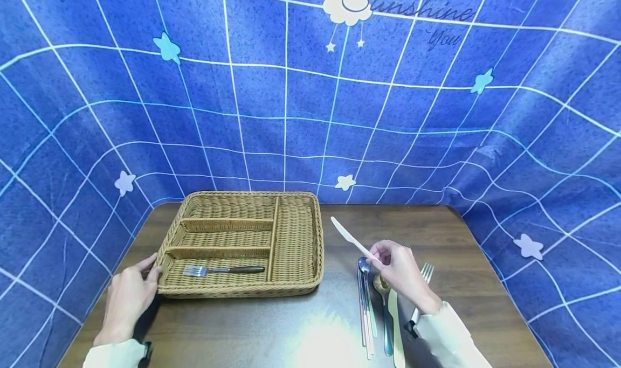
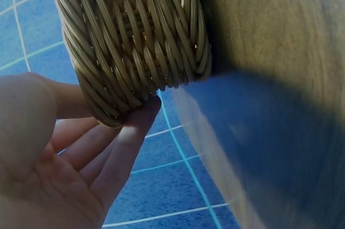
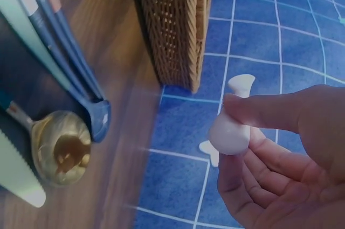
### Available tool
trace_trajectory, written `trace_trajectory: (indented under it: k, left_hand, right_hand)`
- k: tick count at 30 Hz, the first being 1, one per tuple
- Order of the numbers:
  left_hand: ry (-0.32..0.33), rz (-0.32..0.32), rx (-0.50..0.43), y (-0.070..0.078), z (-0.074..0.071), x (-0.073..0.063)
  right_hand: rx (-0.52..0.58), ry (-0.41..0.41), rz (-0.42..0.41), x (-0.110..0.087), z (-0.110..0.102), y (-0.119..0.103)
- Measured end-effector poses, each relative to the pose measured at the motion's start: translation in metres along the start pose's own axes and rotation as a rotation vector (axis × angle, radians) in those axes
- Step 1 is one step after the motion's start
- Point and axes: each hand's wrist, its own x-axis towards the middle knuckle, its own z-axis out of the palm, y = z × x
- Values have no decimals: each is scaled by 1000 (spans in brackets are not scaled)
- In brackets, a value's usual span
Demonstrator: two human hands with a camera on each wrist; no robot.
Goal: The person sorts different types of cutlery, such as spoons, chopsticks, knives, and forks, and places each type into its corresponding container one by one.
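A wicker cutlery tray [image 1: 237,291] with several compartments stands on the table's left half. My left hand [image 1: 128,298] grips its near left corner, thumb and fingers around the woven edge [image 2: 140,40] in the left wrist view. In the tray's front left compartment lies a fork [image 1: 223,270] with a dark handle. Over the table to the right of the tray, my right hand [image 1: 402,273] pinches a pale plastic knife [image 1: 348,236] by its handle end, blade pointing up and left. The right wrist view shows the rounded white handle end [image 3: 229,134] between thumb and fingers.
Beneath and beside my right hand lie a gold-bowled spoon [image 1: 381,284], a dark blue spoon [image 1: 364,264], thin sticks or handles [image 1: 364,319], a pale green knife [image 1: 397,335] and a fork [image 1: 427,272]. A blue patterned cloth [image 1: 310,88] surrounds the wooden table [image 1: 242,330].
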Motion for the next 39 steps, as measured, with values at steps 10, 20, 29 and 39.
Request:
trace_trajectory:
  k: [10, 20, 29, 39]
  left_hand:
    - [-76, -30, 20, 2, -2, 2]
    - [-64, 31, 26, 11, 0, -2]
    - [91, 468, -66, 85, 0, -3]
    - [77, 884, -93, 161, 12, -16]
  right_hand:
    - [28, -62, -43, 7, 8, -18]
    - [54, -124, -91, 11, 20, -33]
    - [60, -186, -158, 14, 35, -44]
    - [75, -262, -195, 16, 51, -59]
